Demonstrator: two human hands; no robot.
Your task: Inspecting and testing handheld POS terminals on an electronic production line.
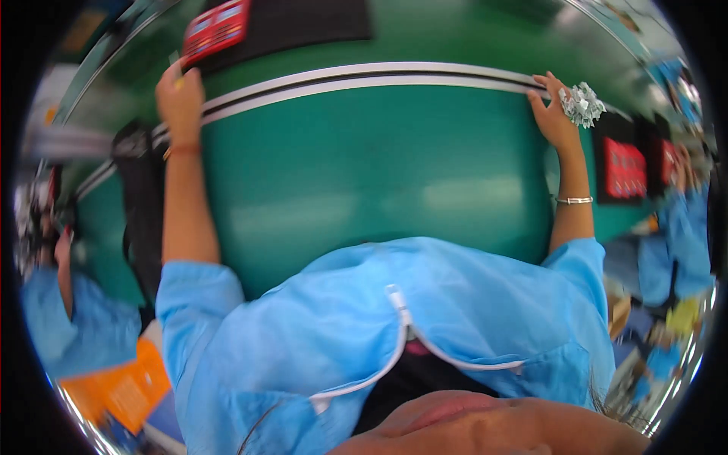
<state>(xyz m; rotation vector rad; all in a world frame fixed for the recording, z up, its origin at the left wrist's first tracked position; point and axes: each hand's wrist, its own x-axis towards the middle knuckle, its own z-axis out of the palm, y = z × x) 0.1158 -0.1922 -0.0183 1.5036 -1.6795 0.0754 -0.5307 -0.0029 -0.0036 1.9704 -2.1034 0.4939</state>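
My left hand (pixel 180 98) is closed at the lower left corner of a red tray (pixel 217 32) on the far side. Something small and pale sticks up at its fingertips, with a yellow spot by the fingers; blur keeps me from naming it. At the far right, my right hand (pixel 555 120) has its thumb and forefinger apart by a metal rail (pixel 364 74). A crumpled bunch of silvery-white strips (pixel 582 105) sticks out from its outer side, seemingly held by the other fingers, which are hidden.
Between my arms lies a green tabletop (pixel 364 159). A black mat (pixel 311 23) is beyond the rail, partly under the red tray. A black bag-like thing (pixel 140 197) stands left of my arm. Another red tray (pixel 626 168) lies at right. Co-workers in blue sit on both sides.
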